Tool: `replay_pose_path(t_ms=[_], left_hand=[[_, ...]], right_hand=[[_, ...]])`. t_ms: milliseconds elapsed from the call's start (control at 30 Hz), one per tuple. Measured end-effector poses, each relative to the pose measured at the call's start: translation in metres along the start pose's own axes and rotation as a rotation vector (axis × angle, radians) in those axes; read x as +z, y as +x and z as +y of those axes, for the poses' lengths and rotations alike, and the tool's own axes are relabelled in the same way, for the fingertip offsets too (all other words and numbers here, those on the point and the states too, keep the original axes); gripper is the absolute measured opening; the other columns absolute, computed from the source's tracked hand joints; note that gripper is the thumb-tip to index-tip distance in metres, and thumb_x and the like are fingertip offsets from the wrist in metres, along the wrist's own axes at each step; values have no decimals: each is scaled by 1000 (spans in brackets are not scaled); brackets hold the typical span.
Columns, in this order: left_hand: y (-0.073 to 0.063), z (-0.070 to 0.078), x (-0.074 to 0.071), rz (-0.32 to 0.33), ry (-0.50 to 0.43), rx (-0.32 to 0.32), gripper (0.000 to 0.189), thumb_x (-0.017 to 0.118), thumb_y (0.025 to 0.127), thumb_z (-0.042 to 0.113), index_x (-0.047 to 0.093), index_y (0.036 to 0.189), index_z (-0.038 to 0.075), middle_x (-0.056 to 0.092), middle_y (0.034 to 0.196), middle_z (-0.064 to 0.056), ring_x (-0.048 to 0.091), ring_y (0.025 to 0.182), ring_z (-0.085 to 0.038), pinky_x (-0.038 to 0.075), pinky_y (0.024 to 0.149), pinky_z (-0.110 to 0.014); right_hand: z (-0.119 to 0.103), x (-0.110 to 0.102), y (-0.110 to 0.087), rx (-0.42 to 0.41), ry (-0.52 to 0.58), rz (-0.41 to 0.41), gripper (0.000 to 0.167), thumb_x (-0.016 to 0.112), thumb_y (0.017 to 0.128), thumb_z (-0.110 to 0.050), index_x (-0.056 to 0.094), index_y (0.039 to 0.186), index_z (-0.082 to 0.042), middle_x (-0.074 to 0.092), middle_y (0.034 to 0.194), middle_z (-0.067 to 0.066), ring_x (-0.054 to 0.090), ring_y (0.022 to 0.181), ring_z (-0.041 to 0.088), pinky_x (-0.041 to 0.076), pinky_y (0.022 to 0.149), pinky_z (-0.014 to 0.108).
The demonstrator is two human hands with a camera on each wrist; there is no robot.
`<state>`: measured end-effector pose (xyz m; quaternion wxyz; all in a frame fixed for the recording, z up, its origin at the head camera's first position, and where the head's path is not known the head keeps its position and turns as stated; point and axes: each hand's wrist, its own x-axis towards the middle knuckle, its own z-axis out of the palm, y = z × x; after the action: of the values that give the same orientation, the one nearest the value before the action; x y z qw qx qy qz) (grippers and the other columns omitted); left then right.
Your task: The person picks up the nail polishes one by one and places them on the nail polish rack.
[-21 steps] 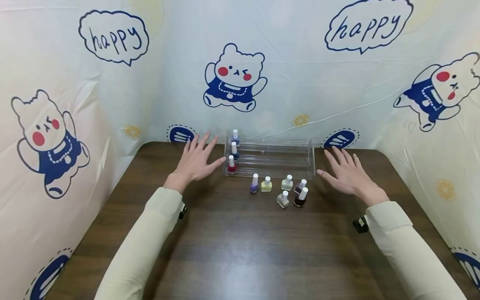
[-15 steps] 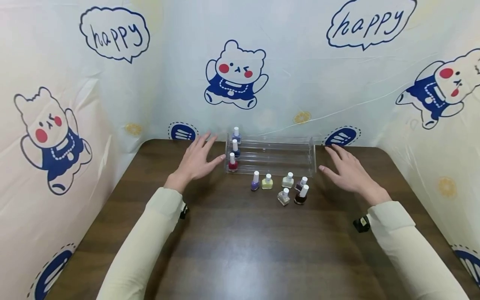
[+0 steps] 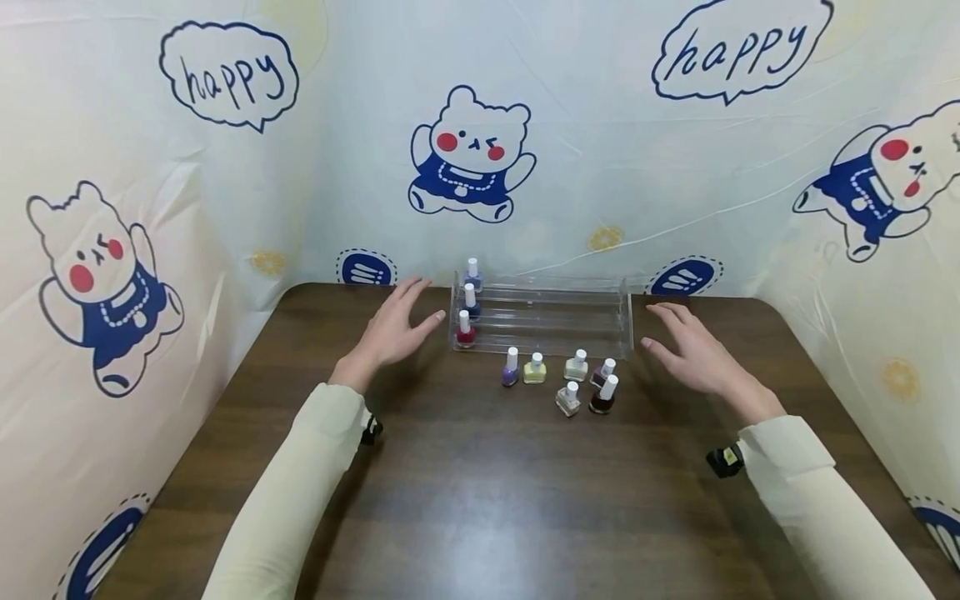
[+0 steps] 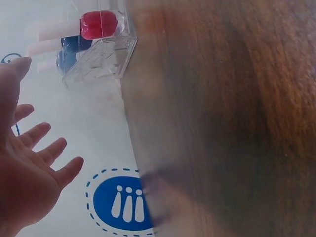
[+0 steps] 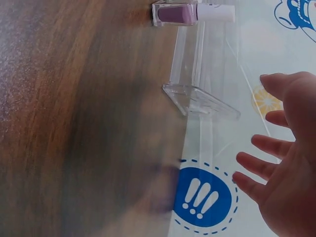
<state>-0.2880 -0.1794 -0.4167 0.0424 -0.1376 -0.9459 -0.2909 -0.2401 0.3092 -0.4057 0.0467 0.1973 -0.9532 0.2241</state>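
Left hand [image 3: 393,329]: while its fingers spread loosely and grip nothing, its thumb points at the near end of the rack [image 3: 551,321], just beside it.
Right hand [image 3: 693,354]: equally relaxed, holding nothing, just off the rack's other end; the pair flank it evenly, perhaps merely resting. Whether either touches the table [image 3: 465,517] cannot be told.
Racked: beside the left thumb, red [image 3: 466,336], navy [image 3: 472,309] and blue [image 3: 473,281] bottles, one per tier; the stepped tiers presumably keep each cap in sight.
Loose: between the hands, before the rack, purple [image 3: 511,376], yellow [image 3: 535,374], pale [image 3: 576,371], plum [image 3: 602,377], black [image 3: 602,403] and silver [image 3: 567,406] bottles, mostly nearer the right hand, probably for want of any set order.
Unclear: the rack's transparent walls fade into the cloth [image 3: 585,125]; both wrist views crop their hands; the silver bottle's tilt is uncertain.
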Motion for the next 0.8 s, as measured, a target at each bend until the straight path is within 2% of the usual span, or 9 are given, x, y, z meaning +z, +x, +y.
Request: replay_pose_path(t_ms=[167, 367, 433, 667, 800], left_hand=[[2, -2, 3, 3, -79, 1, 71, 57, 103, 48, 32, 161, 17, 28, 167, -12, 28, 152, -35, 29, 119, -60], [2, -1, 9, 6, -235, -8, 64, 60, 104, 34, 35, 159, 14, 36, 163, -13, 42, 143, -38, 39, 115, -56], [1, -1, 12, 5, -278, -22, 63, 61, 104, 31, 35, 159, 12, 36, 162, -13, 43, 143, -38, 40, 114, -55], [5, 0, 22, -22, -420, -103, 61, 60, 105, 27, 35, 158, 11, 39, 161, -14, 43, 143, -39, 43, 111, -56], [7, 3, 29, -43, -477, -169, 59, 58, 105, 25, 35, 158, 12, 38, 161, -17, 42, 144, -39, 44, 111, -56]], right_hand=[[-1, 2, -2, -13, 22, -20, 61, 58, 106, -30, 37, 154, 0, 36, 154, 28, 35, 142, 48, 31, 112, 67], [-4, 4, -5, -20, 38, -19, 60, 58, 105, -29, 37, 154, -1, 37, 154, 27, 36, 142, 47, 32, 112, 67], [-4, 6, -6, -26, 43, -18, 60, 58, 106, -29, 38, 154, -1, 37, 154, 27, 36, 142, 47, 32, 112, 67], [-10, 9, -3, -75, 62, 17, 53, 58, 106, -25, 44, 149, 2, 47, 147, 27, 46, 134, 47, 38, 109, 64], [-14, 13, -1, -86, 122, -9, 48, 59, 106, -22, 49, 145, 4, 54, 141, 26, 58, 123, 45, 47, 102, 62]])
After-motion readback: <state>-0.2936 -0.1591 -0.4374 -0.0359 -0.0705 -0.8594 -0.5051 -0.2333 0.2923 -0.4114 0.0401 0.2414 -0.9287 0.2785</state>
